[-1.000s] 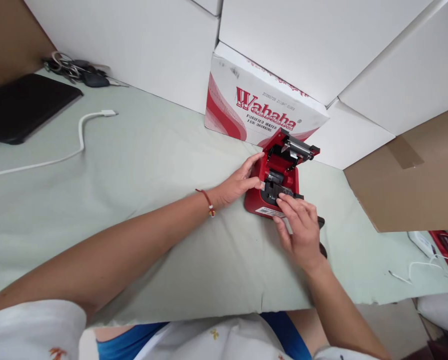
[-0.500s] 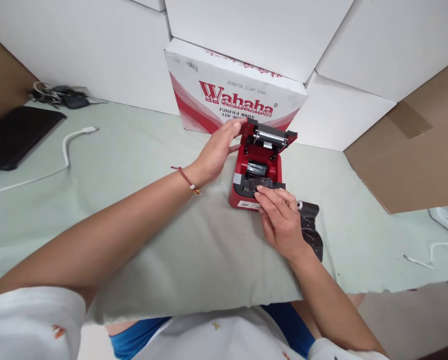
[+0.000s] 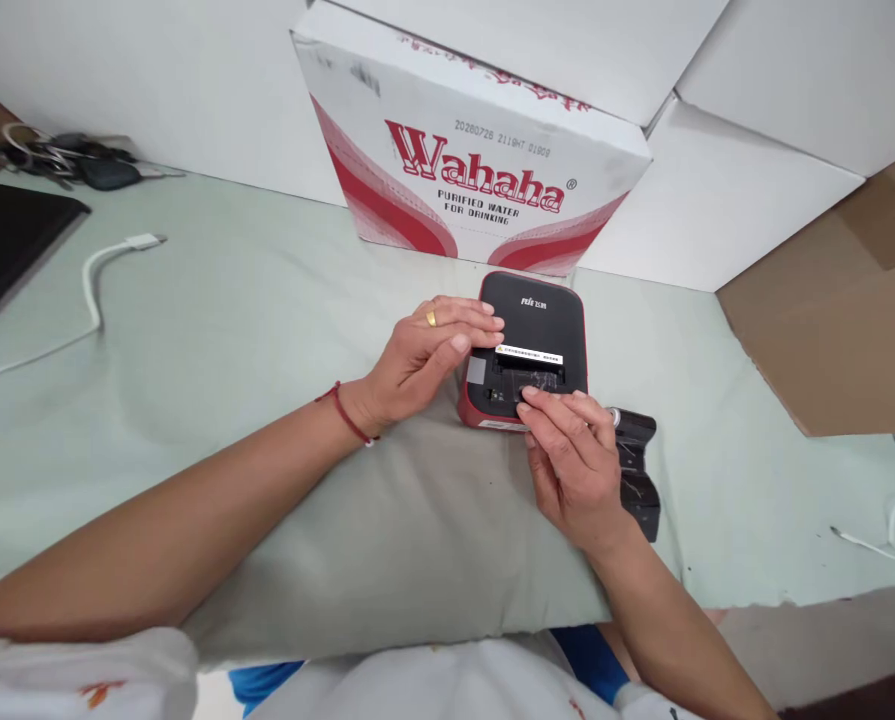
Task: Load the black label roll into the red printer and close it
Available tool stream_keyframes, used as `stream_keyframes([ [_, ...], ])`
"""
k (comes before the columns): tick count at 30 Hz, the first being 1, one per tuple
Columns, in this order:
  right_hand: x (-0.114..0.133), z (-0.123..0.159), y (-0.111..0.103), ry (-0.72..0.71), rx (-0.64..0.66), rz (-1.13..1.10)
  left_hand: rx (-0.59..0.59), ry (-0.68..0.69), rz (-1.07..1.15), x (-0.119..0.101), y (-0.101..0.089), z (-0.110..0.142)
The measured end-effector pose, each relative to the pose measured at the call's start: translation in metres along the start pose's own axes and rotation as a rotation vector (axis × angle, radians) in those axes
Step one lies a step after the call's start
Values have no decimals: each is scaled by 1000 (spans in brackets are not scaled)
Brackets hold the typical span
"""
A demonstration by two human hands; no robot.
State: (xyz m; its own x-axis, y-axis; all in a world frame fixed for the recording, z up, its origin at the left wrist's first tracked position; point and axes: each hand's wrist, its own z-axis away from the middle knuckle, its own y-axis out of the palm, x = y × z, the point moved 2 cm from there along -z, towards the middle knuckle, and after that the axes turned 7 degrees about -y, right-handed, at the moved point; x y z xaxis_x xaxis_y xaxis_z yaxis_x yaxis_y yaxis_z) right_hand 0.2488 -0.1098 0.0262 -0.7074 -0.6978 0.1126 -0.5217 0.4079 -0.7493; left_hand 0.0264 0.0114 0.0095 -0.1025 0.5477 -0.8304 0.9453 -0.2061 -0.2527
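Note:
A small printer [image 3: 537, 315] with a red body and a black lid sits on the pale green cloth [image 3: 267, 330], its lid down. My left hand [image 3: 424, 355] lies on the lid's left side with fingers stretched flat; it wears a ring and a red wrist cord. My right hand [image 3: 571, 465] is at the printer's front edge, fingers bunched, their tips pinching a dark strip [image 3: 526, 382] in the front slot. A black roll piece [image 3: 634, 465] lies on the cloth just right of my right hand.
A red-and-white "Wahaha" carton [image 3: 477, 170] stands right behind the printer, among white boxes [image 3: 717, 220]. A brown cardboard box [image 3: 844, 310] is at the right. A white cable [image 3: 94, 270], keys [image 3: 64, 160] and a black flat object [image 3: 4, 240] lie at the left.
The printer's lid, open before, has been brought down shut under my left hand. My right hand has stayed at the front slot. The view has shifted closer.

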Motion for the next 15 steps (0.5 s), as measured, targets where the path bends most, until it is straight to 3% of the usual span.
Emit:
stream_keyframes([
  [4, -1, -1, 1, -11, -18, 27, 75, 34, -36, -2, -1, -4],
  [7, -1, -1, 0, -6, 3, 42, 139, -32, -21, -1, -1, -4],
  [15, -1, -2, -3, -8, 25, -17, 51, -340, 427, 16, 16, 2],
])
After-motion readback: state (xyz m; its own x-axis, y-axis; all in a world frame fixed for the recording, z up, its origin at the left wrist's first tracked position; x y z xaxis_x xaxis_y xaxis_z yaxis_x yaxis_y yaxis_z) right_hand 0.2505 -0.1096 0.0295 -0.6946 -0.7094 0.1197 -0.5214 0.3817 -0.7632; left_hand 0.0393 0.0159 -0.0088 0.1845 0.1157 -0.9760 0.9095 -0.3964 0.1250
